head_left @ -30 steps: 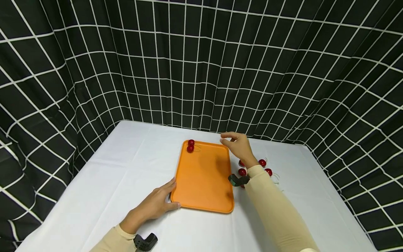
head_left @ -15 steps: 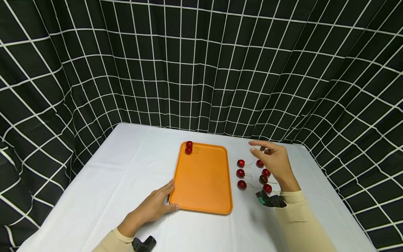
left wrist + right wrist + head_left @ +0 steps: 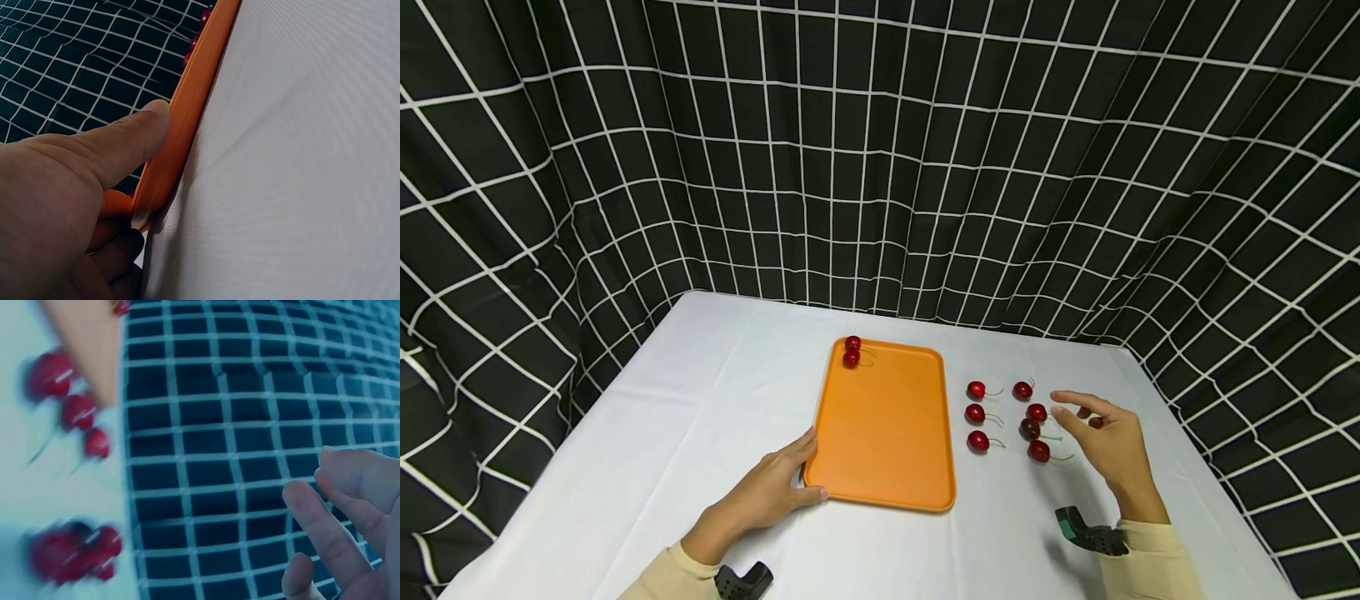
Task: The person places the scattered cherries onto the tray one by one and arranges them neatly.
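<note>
My left hand (image 3: 772, 486) holds the near left corner of an orange tray (image 3: 883, 433), thumb on the near edge and fingers along the left side. In the left wrist view the thumb (image 3: 134, 134) lies against the tray's rim (image 3: 178, 134). Two red cherries with stems, one (image 3: 851, 358) nearer than the other (image 3: 853, 342), sit in the tray's far left corner. My right hand (image 3: 1108, 437) hovers with nothing in it, fingers and thumb apart, just right of a group of several cherries (image 3: 1039, 451) on the table. One cherry (image 3: 1029, 429) there is darker.
Between tray and group, three cherries (image 3: 975, 414) form a column on the white tablecloth (image 3: 730, 375), stems pointing right. A black curtain with a white grid (image 3: 865, 167) rises behind the table and along both sides. Each wrist wears a dark strapped device (image 3: 1090, 533).
My right hand has moved from over the tray's far right corner to the right and nearer, uncovering the loose cherries. The left hand and tray stay in place.
</note>
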`<state>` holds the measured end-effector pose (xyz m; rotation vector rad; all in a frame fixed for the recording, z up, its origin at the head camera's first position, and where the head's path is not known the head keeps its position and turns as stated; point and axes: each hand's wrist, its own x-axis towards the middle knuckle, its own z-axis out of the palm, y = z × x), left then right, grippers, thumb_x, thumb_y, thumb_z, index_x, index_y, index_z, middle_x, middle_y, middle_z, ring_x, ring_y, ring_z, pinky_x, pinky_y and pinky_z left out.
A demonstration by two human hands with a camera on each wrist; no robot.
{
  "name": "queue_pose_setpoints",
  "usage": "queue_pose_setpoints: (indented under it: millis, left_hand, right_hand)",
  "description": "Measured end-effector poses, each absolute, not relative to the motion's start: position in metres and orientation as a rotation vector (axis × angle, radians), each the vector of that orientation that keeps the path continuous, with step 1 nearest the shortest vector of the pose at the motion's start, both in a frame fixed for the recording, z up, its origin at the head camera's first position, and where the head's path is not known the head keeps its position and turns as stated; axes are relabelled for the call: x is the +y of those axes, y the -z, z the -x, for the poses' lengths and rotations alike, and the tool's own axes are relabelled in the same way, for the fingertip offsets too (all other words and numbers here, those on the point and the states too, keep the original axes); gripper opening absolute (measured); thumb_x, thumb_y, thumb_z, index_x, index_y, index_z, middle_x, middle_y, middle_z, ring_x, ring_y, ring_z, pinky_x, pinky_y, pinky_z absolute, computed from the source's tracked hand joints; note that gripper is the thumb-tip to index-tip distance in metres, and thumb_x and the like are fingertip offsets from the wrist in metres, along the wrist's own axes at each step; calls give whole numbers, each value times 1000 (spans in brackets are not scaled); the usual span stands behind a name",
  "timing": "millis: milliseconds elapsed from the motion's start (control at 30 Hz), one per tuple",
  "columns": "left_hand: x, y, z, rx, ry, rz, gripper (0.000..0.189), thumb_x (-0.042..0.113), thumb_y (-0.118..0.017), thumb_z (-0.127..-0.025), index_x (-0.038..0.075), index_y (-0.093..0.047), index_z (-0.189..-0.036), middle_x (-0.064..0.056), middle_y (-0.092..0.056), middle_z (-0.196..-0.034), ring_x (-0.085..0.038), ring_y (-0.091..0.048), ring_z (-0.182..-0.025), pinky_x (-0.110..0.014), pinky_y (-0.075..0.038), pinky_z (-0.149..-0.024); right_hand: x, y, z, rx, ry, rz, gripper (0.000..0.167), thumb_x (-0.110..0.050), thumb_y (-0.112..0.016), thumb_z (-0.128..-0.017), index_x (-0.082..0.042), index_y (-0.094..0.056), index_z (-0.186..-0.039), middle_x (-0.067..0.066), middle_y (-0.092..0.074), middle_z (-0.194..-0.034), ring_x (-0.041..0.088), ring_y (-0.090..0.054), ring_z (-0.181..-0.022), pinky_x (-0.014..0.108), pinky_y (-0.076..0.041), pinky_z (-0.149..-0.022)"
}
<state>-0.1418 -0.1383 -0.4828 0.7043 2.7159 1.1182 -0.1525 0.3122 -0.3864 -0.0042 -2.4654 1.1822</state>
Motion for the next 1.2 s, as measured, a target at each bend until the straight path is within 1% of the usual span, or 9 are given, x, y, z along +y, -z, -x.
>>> queue_pose_setpoints:
  millis: [133, 200, 333, 433, 533, 733, 900, 1067, 1200]
  left_hand:
    - [-138, 483, 142, 2711, -1111, -699, 84, 41, -73, -85, -7, -37, -144, -11, -22, -156, -30, -27, -138, -46, -28, -109]
    - [-137, 484, 142, 2710, -1107, -695, 84, 41, -74, -85, -7, -37, -144, -11, -22, -156, -30, -27, -138, -46, -29, -109]
    - [-137, 484, 142, 2718, -1101, -696, 84, 41, -74, -85, -6, -38, -144, -11, -23, -156, -30, -27, -138, -46, -29, -109]
    - [-137, 483, 143, 2720, -1100, -704, 83, 41, -73, -85, -6, -38, -144, -11, -23, -156, -29, -27, -138, -46, -29, -109]
    - [-137, 483, 143, 2716, -1101, -706, 83, 40, -73, -85, -6, -37, -144, -10, -22, -156, -29, -27, -138, -46, -29, -109]
    - [-137, 483, 143, 2717, -1101, -700, 83, 39, -73, -85, -6, -37, -144, -10, -22, -156, -29, -27, -138, -46, -29, -109]
    - [-138, 483, 141, 2707, -1106, -695, 83, 39, -74, -85, -7, -37, -144, -11, -22, -156, -30, -26, -138, -47, -28, -109]
    - [-138, 482, 141, 2714, -1111, -700, 84, 40, -73, -85, -7, -37, -144, -12, -22, -156, -30, -27, -138, -48, -29, -109]
    - [-138, 481, 142, 2720, -1106, -696, 83, 40, -74, -85, -7, -37, -144, -10, -22, -156, -30, -27, -138, -47, -29, -109]
  right_hand:
    - [325, 407, 148, -2516, -1107, 40, 27, -23, -75, -87, -6, -75, -107, 10, -56, -87, 20, -42, -71, 30, -32, -38]
    - [330, 415, 147, -2532, -1078, 64, 26, -23, -75, -87, -6, -75, -107, 9, -60, -87, 18, -43, -74, 30, -34, -41]
    - [339, 428, 145, -2568, -1050, 90, 26, -22, -76, -86, -6, -76, -105, 6, -63, -85, 15, -45, -74, 29, -35, -46]
    - [343, 436, 146, -2580, -1045, 73, 24, -19, -77, -85, -5, -76, -104, 7, -62, -81, 16, -45, -71, 29, -34, -47]
    - [346, 443, 147, -2597, -1011, 69, 23, -18, -77, -84, -5, -76, -102, 8, -62, -82, 17, -47, -74, 28, -36, -51]
    - [350, 455, 149, -2670, -923, 84, 26, -23, -77, -84, -7, -76, -104, 15, -68, -97, 25, -52, -85, 32, -41, -60]
    - [352, 462, 147, -2742, -880, 76, 26, -18, -75, -84, -5, -74, -107, 15, -67, -104, 25, -53, -85, 34, -42, -64]
    - [353, 468, 148, -2796, -849, 47, 26, -16, -76, -82, -3, -74, -105, 15, -66, -106, 27, -55, -87, 38, -45, -68]
    - [354, 471, 151, -2814, -836, 34, 20, -14, -77, -82, -4, -76, -98, 12, -66, -99, 27, -57, -87, 37, -46, -69]
